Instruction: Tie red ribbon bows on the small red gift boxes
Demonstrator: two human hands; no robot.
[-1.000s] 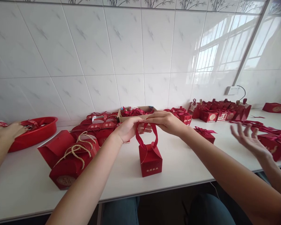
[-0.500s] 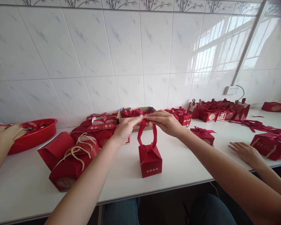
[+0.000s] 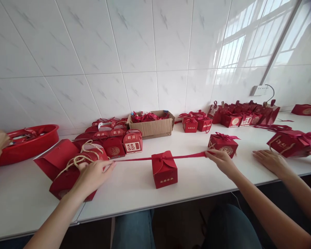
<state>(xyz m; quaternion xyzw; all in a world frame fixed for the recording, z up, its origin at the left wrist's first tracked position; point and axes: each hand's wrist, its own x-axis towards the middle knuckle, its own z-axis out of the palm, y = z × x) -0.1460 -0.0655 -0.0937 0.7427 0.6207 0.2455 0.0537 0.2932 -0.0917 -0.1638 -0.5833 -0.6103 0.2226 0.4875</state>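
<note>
A small red gift box with gold lettering stands upright near the table's front edge, its top flaps folded together. A red ribbon runs through the top and is stretched out flat to both sides. My left hand pinches the ribbon's left end, in front of a larger red box with rope handles. On the other side, my right hand pinches the right end, close to a red box with a tied bow.
A cardboard box of red ribbons stands by the wall, between groups of red boxes. Other people's hands show at a red basin on the left and, on the right, a hand beside a ribboned box.
My hands have moved apart from above the box, pulling the ribbon from an upright loop into a straight line. The box's top flaps have drawn closed. The view has tilted down.
</note>
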